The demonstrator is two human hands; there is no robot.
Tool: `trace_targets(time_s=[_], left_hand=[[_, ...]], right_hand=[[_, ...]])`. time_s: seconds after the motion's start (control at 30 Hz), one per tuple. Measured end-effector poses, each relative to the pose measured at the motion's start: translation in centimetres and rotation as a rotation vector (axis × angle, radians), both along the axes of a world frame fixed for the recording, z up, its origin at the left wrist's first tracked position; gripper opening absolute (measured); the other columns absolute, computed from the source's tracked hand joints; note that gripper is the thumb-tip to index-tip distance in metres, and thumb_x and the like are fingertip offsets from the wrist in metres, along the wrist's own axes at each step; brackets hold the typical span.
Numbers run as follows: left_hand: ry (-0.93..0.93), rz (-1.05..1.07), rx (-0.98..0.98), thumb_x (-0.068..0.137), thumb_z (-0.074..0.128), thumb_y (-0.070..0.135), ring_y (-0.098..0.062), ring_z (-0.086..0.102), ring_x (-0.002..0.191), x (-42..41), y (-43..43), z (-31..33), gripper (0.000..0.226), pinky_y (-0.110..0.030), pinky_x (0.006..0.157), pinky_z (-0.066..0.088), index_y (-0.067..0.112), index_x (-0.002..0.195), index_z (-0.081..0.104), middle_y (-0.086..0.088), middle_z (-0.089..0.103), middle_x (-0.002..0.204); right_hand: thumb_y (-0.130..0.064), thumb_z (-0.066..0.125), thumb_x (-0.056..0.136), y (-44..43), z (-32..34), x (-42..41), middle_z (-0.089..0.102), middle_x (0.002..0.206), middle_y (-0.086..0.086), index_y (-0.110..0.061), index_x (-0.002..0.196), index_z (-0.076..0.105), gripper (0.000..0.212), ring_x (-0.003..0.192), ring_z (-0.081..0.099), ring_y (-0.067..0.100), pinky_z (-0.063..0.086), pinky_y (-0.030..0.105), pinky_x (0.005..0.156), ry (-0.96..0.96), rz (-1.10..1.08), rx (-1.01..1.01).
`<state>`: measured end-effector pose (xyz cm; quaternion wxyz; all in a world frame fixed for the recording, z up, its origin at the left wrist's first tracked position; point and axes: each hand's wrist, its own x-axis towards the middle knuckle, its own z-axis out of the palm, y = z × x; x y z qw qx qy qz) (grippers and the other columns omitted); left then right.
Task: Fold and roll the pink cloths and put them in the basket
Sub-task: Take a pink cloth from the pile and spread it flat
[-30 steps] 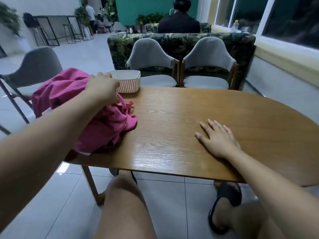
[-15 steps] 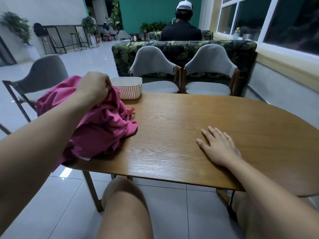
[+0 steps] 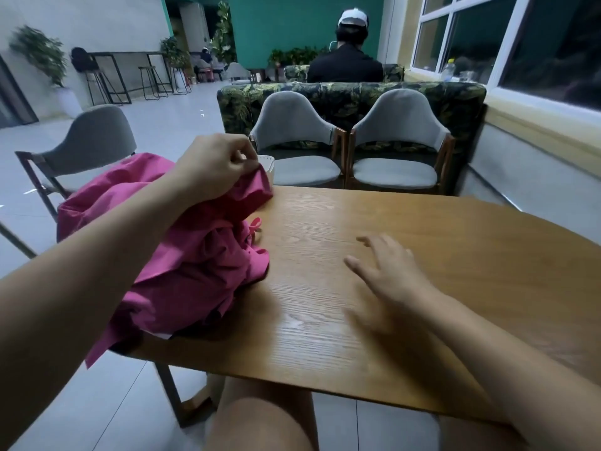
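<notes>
On my feed the left hand [image 3: 216, 166] is up over the far-left part of the wooden table [image 3: 357, 216], fingers curled and pinching a fold of the pink cloths [image 3: 195, 265] between thumb and fingertips, so the grip is narrow and holds fabric. The cloths lie in one crumpled heap on the left end of the table, bunched and unfolded, with a flap hanging over the near-left edge toward the floor and the lifted fold rising to the hand. The basket [image 3: 267, 162] stands behind that fold at the far-left edge of the table; I see only a sliver of its white perforated wall, the rest being hidden by hand and cloth. The right hand [image 3: 390, 275] is out over the bare middle of the table, well apart from the heap, fingers spread and straight, holding nothing; it is blurred, and I cannot tell whether the palm touches the wood. Two grey chairs [image 3: 400, 131] stand side by side at the far side of the table, a third chair [image 3: 94, 138] at the left, and a leaf-patterned bench [image 3: 357, 92] backs the pair.
</notes>
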<state>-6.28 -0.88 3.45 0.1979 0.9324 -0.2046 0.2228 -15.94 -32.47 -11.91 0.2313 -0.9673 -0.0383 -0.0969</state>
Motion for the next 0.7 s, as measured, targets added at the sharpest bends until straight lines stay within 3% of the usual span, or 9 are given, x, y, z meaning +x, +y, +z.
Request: trace_targets(time_s=[0.2,0.23,0.3,0.37,0.47,0.6,0.7], left_hand=[[0.019,-0.131,-0.017,0.096,0.075,0.035,0.002,0.057,0.067,-3.4,-1.5,0.3,0.006,-0.009,0.06,0.037,0.029,0.097,0.075,0.014,0.064,0.077],[0.024,-0.154,-0.028,0.095,0.075,0.035,0.003,0.057,0.066,-4.0,-1.6,0.4,0.005,-0.01,0.059,0.038,0.03,0.096,0.075,0.013,0.065,0.077],[0.037,-0.193,-0.048,0.096,0.075,0.035,0.004,0.057,0.065,-5.1,-1.8,0.6,0.005,-0.012,0.06,0.039,0.03,0.095,0.074,0.011,0.066,0.077],[0.027,-0.195,-0.067,0.096,0.074,0.037,0.002,0.058,0.067,-5.9,-1.7,0.8,0.007,-0.023,0.066,0.047,0.03,0.097,0.073,0.01,0.067,0.08],[0.034,-0.208,-0.076,0.093,0.072,0.054,-0.008,0.063,0.076,-6.7,-0.9,1.1,0.028,-0.032,0.072,0.052,0.031,0.108,0.067,0.008,0.068,0.089],[0.097,-0.199,0.084,0.069,0.076,0.073,-0.009,0.062,0.076,-7.9,1.2,0.8,0.064,-0.028,0.065,0.048,0.033,0.115,0.058,0.01,0.066,0.089],[0.012,-0.128,0.223,0.069,0.079,0.073,-0.016,0.059,0.07,-7.3,3.0,0.4,0.058,-0.033,0.064,0.045,0.032,0.104,0.059,0.005,0.066,0.079]], right_hand=[[-0.052,0.084,0.085,10.1,5.7,1.4,0.056,0.145,-0.005,-0.034,0.156,0.034,0.089,0.126,0.056,0.008,0.048,0.027,0.101,-0.045,0.313,0.509],[-0.046,0.084,0.086,11.2,6.4,1.8,0.06,0.141,-0.007,-0.035,0.153,0.037,0.083,0.122,0.06,0.007,0.05,0.026,0.098,-0.069,0.314,0.563],[-0.02,0.075,0.09,12.4,7.5,2.6,0.071,0.123,-0.005,-0.027,0.139,0.056,0.053,0.106,0.069,0.008,0.059,0.037,0.091,-0.136,0.305,0.686],[0.001,0.057,0.086,12.5,8.7,2.7,0.077,0.103,0.005,-0.014,0.116,0.071,0.037,0.097,0.073,0.022,0.059,0.051,0.088,-0.193,0.319,0.778],[0.001,0.048,0.084,11.2,10.3,2.5,0.075,0.092,0.014,-0.01,0.1,0.074,0.032,0.091,0.069,0.035,0.056,0.058,0.087,-0.236,0.285,0.737],[-0.005,0.049,0.089,9.1,12.0,2.1,0.071,0.086,0.018,-0.009,0.089,0.069,0.021,0.08,0.064,0.026,0.058,0.062,0.083,-0.261,0.303,0.697],[0.001,0.049,0.094,8.0,13.1,1.6,0.069,0.083,0.014,-0.003,0.091,0.068,0.02,0.076,0.064,0.028,0.062,0.054,0.078,-0.278,0.316,0.637]])
